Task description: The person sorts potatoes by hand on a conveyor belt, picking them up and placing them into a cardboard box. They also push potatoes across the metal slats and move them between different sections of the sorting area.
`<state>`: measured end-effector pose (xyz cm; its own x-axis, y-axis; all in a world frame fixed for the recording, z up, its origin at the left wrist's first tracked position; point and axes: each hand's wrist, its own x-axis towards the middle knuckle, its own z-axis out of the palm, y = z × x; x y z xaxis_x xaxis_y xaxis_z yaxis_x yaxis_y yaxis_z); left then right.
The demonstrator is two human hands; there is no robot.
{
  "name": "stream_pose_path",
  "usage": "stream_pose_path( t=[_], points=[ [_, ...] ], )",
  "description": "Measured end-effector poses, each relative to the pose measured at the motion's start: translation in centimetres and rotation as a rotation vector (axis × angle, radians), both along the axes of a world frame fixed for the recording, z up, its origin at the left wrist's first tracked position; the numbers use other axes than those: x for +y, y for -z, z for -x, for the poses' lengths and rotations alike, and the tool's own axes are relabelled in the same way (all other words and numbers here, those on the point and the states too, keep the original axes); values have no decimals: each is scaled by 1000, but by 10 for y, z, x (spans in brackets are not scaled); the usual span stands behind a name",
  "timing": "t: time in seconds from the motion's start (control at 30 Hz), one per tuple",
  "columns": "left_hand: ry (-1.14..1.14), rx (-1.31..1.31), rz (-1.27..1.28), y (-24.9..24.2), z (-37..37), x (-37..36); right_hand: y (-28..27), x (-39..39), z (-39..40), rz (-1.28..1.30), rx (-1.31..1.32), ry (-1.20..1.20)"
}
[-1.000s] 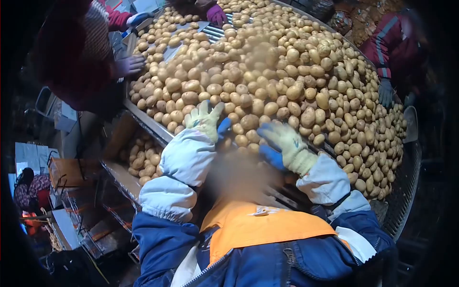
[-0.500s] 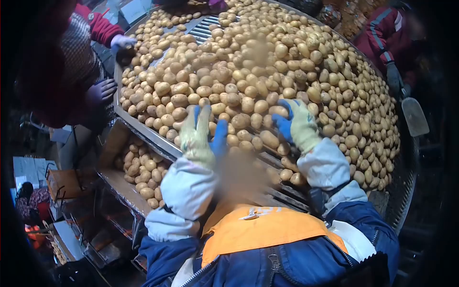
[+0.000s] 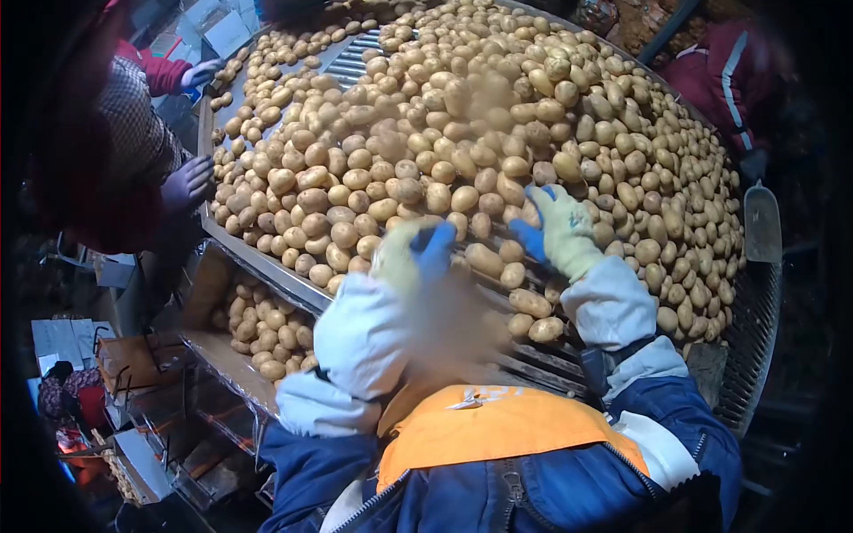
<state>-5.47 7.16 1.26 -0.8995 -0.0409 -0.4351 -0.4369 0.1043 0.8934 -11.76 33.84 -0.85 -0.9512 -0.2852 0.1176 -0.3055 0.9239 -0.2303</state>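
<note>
A large heap of potatoes point(image 3: 391, 169) lies on a metal table. My left hand point(image 3: 409, 253), in a pale yellow glove with blue fingers, is curled inward at the near edge of the heap; whether a potato is inside is hidden. My right hand point(image 3: 560, 233), gloved alike, rests on the heap with thumb and fingers apart, around potatoes it touches but does not grip. Between and below my hands, several loose potatoes point(image 3: 530, 304) lie on dark slats point(image 3: 542, 364). A blurred patch covers part of the view beside my left wrist.
A cardboard box point(image 3: 218, 351) of potatoes stands below the table's metal rim point(image 3: 267, 266) at left. One person's gloved hand point(image 3: 188, 182) is at the left rim. Another person at right is beside a scoop point(image 3: 761, 222). Metal rollers point(image 3: 351, 60) show at the far side.
My left hand has moved right and toward me, and its spread fingers have curled. My right hand stays nearly in place. Potatoes on the slats have shifted. The scoop at right is higher.
</note>
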Motion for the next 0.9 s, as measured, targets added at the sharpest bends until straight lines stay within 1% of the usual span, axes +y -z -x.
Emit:
stream_pose_path(
  t=[0.07,0.1,0.17,0.2,0.27,0.3,0.33,0.4,0.43,0.47,0.5,0.57,0.63,0.67,0.73,0.77,0.83,0.87,0.9],
  points=[
    [120,856,822,16,35,-5,-7,-12,-16,-123,29,-25],
    [177,886,937,16,35,-5,-9,-14,-20,-122,26,-21],
    [319,804,961,14,38,0,-15,-13,-30,-67,-60,-53],
    [377,773,968,14,36,3,-26,-10,-39,-41,-146,-83],
    [473,711,987,16,29,10,-28,3,-61,50,-190,-164],
    [509,685,1002,19,31,14,-32,8,-67,33,-305,-150],
    [528,655,1026,23,34,16,-31,18,-68,34,-299,-144],
    [547,609,1061,29,41,19,-32,36,-68,326,-312,-167],
    [550,586,1066,33,45,18,-33,42,-60,326,-446,89],
    [542,564,1083,38,52,19,-9,54,-43,598,-406,188],
    [551,555,1098,39,50,17,-29,54,-24,504,-250,202],
    [553,524,1108,41,54,14,3,80,27,119,313,96],
    [554,507,1109,39,56,14,-2,69,65,61,51,153],
    [557,499,1106,38,57,14,-8,58,76,58,47,148],
    [556,478,1115,36,59,11,-23,37,90,-219,-92,267],
    [555,465,1115,35,61,10,-24,39,92,-221,-92,259],
    [549,435,1100,34,66,9,-26,55,90,93,-172,224],
    [546,415,1086,31,68,9,-30,59,85,93,-170,222],
    [533,378,1062,25,67,7,-35,61,74,173,-223,283]
  ],
)
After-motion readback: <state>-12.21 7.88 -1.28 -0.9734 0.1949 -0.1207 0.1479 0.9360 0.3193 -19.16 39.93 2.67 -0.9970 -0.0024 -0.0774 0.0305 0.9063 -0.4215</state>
